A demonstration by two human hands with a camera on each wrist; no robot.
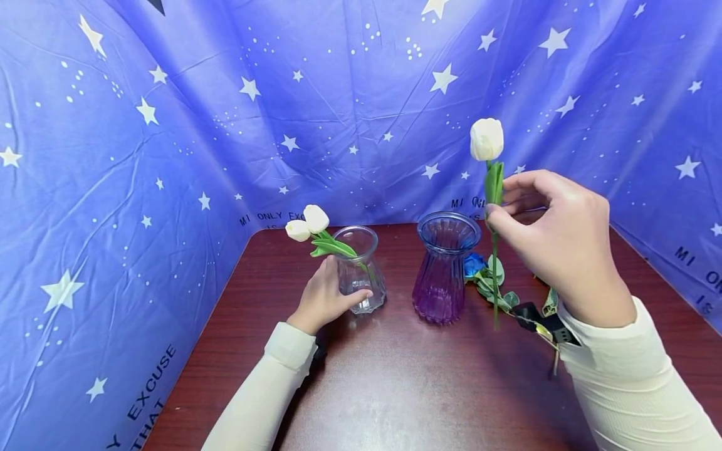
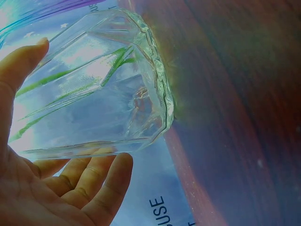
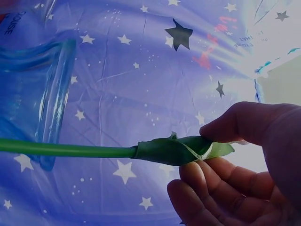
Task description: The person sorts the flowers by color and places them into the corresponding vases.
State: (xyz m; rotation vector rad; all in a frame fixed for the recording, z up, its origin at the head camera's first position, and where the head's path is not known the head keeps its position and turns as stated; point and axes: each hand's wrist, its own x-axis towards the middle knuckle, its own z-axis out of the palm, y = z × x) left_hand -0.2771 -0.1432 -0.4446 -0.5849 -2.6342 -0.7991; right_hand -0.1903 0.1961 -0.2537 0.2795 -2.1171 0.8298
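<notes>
A blue-violet star-printed curtain (image 1: 355,94) wraps round from 9 through 12 to 3 o'clock, with lettering along its lower part. Below it spreads the dark red wood-grain table (image 1: 361,388). My cream sleeves (image 1: 632,382) come in from 7 and 5 o'clock. Near the middle stands a ribbed glass vase, blue at the neck and purple lower down (image 1: 442,275), upright. At its 9 o'clock, a little apart, is the smaller clear glass vase (image 1: 375,275), also upright. My left hand (image 1: 321,297) grips that one from its 8 o'clock side, thumb across the front and fingers round the other side. My right hand (image 1: 570,232) is nearly closed, pinching a single white tulip (image 1: 493,178) at its green leaves between thumb and fingers; I hold it upright at the purple vase's 1 o'clock, bloom towards 12, stem outside the glass. Behind that stem, at the vase's 3 o'clock, lies a blue rose (image 1: 475,265). Two white tulips (image 1: 316,218) lean from the clear vase towards 10 o'clock, their stems inside.
</notes>
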